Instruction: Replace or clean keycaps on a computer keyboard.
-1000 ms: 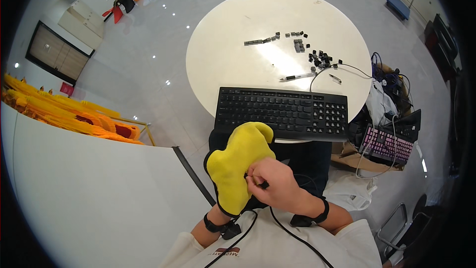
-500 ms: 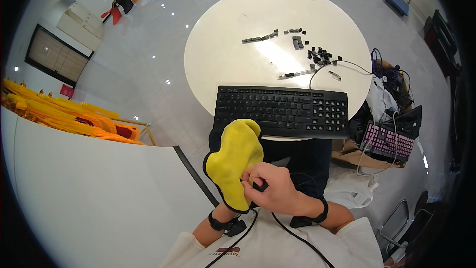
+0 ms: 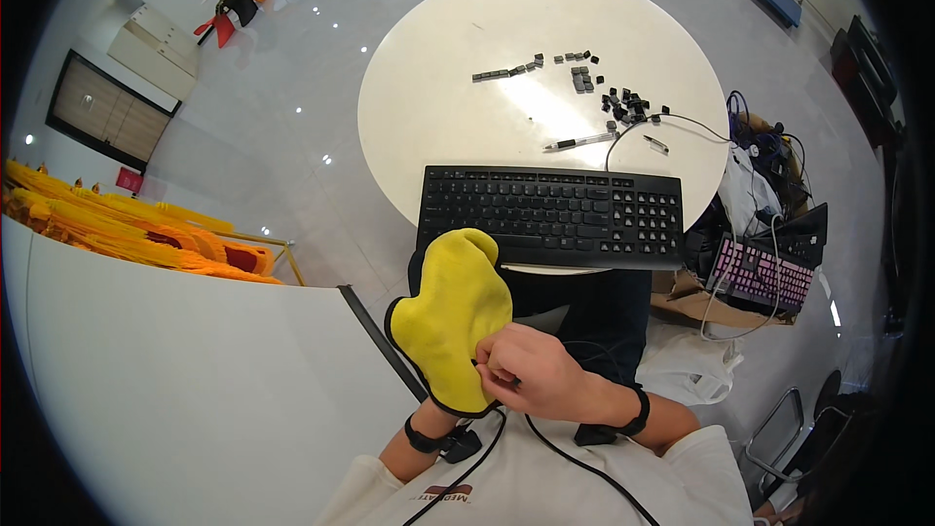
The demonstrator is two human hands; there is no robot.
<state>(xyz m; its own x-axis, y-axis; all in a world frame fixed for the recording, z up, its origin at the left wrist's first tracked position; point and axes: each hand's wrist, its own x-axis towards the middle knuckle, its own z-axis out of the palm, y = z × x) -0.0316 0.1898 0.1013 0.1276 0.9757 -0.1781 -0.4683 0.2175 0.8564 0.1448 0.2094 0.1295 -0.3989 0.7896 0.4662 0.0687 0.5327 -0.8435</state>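
Note:
A yellow cloth with black edging covers my left hand, only whose wrist and forearm show below it. My right hand is closed, its thumb and index finger pinched at the cloth's right side around something small and dark that I cannot make out. Just beyond the cloth lies a black keyboard on the round table, its right-hand block partly without keycaps. Farther back are loose keycaps, a pen, a short pen-like piece and a cable.
A white panel fills the lower left, with orange-yellow items behind it. Right of the table sit a box of cables, a pink keyboard, a white bag and a chair. A blue trolley stands far right.
The cloth has shifted slightly leftward and up, and its top is narrower. My right hand has moved a little left, staying pinched at it. The view has drifted slightly.

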